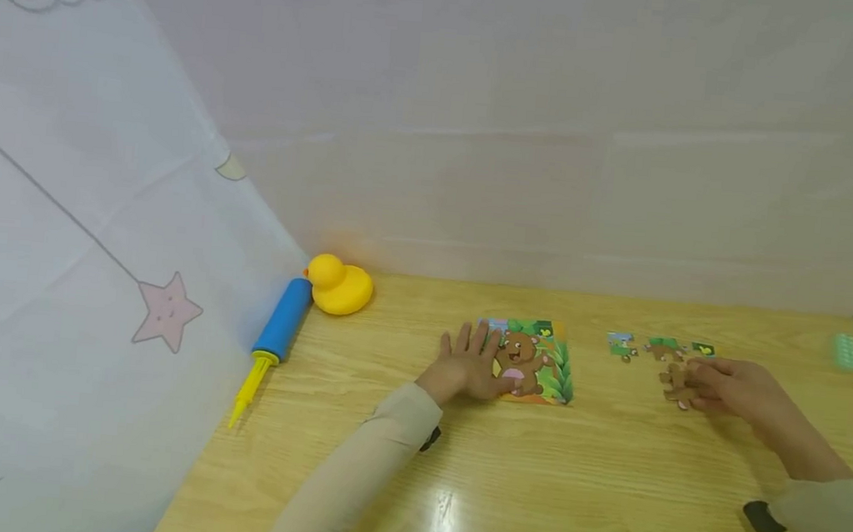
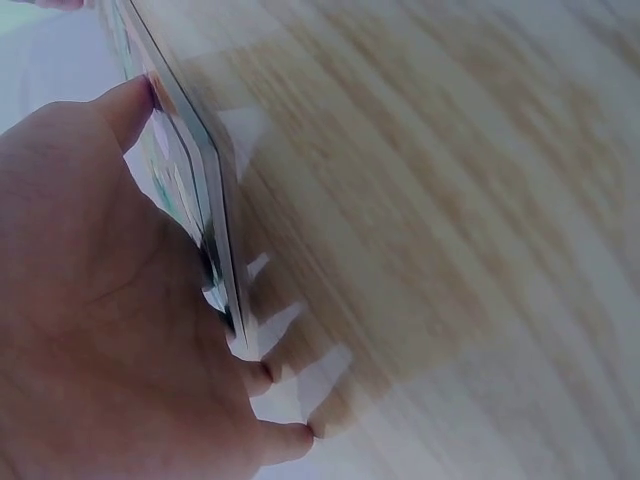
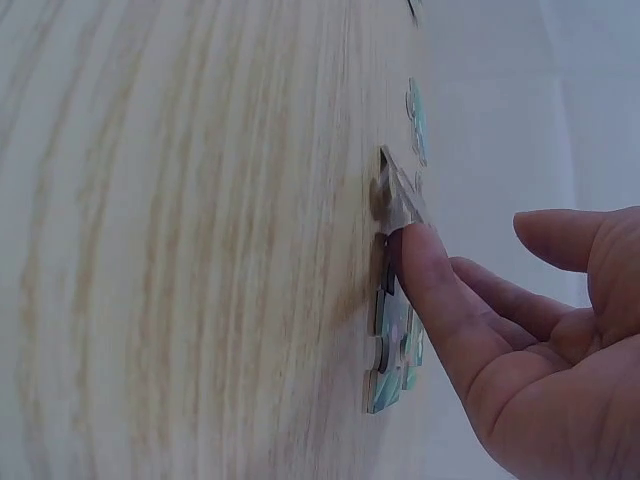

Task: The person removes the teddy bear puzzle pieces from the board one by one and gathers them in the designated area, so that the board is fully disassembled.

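Note:
My left hand (image 1: 469,368) lies with fingers spread over the left part of a bear picture puzzle (image 1: 530,364) on the table. In the left wrist view its thumb touches the puzzle's face, and two fingertips reach past the edge. My right hand (image 1: 736,392) pinches a brown puzzle piece (image 1: 679,384) at its right side. In the right wrist view this piece (image 3: 399,195) is tilted up, a fingertip against its lower end. Close behind lie more loose pieces: a blue-green one (image 1: 621,346), a green-brown one (image 1: 665,348) and a dark green one (image 1: 703,349).
A yellow toy duck (image 1: 342,286) sits at the back left, touching a blue and yellow hand pump (image 1: 282,321). A pale green bumpy item (image 1: 846,352) lies at the far right. Light cloth walls (image 1: 478,178) border the wooden table (image 1: 566,494) behind and to the left.

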### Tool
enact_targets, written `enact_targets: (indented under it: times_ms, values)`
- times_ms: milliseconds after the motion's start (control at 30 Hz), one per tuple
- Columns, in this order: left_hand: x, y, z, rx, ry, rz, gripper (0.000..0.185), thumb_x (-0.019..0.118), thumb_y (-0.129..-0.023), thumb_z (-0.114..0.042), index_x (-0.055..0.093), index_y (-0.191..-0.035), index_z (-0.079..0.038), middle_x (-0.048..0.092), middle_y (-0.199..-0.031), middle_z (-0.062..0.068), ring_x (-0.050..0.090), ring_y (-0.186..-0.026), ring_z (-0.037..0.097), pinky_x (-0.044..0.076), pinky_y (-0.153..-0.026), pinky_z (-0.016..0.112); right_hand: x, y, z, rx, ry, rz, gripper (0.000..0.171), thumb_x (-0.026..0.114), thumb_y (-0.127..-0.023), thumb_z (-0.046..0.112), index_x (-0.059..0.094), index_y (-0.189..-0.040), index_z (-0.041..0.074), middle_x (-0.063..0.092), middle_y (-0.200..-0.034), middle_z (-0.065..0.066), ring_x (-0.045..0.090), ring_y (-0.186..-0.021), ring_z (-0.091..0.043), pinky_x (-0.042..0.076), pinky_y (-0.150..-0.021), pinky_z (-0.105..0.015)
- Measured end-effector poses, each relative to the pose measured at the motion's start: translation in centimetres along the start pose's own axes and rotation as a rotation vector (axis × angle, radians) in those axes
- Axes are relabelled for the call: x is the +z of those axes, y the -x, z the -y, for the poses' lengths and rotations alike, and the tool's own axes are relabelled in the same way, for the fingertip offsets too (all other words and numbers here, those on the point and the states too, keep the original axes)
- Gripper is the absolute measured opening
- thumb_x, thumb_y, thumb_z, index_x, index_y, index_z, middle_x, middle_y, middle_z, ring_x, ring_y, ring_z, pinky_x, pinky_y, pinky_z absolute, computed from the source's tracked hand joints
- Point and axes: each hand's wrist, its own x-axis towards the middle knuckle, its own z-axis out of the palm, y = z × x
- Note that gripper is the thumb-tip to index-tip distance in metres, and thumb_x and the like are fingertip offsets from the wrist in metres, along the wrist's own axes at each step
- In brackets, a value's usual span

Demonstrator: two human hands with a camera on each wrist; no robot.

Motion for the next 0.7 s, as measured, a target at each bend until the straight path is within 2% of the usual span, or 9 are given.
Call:
enact_targets:
  times_ms: [333, 533, 700]
  values:
    - [-0.23, 0.35, -0.18, -0.012, -0.014, 0.002, 0.101, 0.025, -0.089, -0.087, -0.019, -0.160, -0.030, -0.030, -0.166, -0.003, -0.024, -0.156, 0.029, -0.010, -0.124, 0.062, -0.01, 0.10, 0.12, -0.022, -0.054, 0.021, 0.075, 0.034, -0.111, 0.041, 0.020, -0.151, -0.021, 0.035, -0.148, -0.045, 0.074, -0.098, -0.011, 0.062, -0.082, -0.035]
    - [0.10, -0.01, -0.08, -0.010, -0.005, -0.018, 0.103, 0.030, -0.089, -0.087, -0.017, -0.161, -0.030, -0.027, -0.168, -0.002, -0.022, -0.156, 0.029, -0.009, -0.124, 0.063, -0.34, 0.44, 0.02, -0.013, -0.065, 0.034, 0.076, 0.033, -0.112, 0.041, 0.015, -0.152, -0.021, 0.031, -0.150, -0.045, 0.074, -0.103, -0.024, 0.062, -0.083, -0.037]
    - [0.10, -0.02, -0.07, -0.003, -0.005, -0.026, 0.102, 0.030, -0.089, -0.086, -0.015, -0.161, -0.030, -0.026, -0.168, -0.001, -0.021, -0.156, 0.031, -0.008, -0.124, 0.064, -0.40, 0.58, -0.06, -0.007, -0.056, 0.034, 0.080, 0.033, -0.111, 0.044, 0.012, -0.153, -0.020, 0.031, -0.151, -0.045, 0.074, -0.098, -0.019, 0.063, -0.081, -0.035]
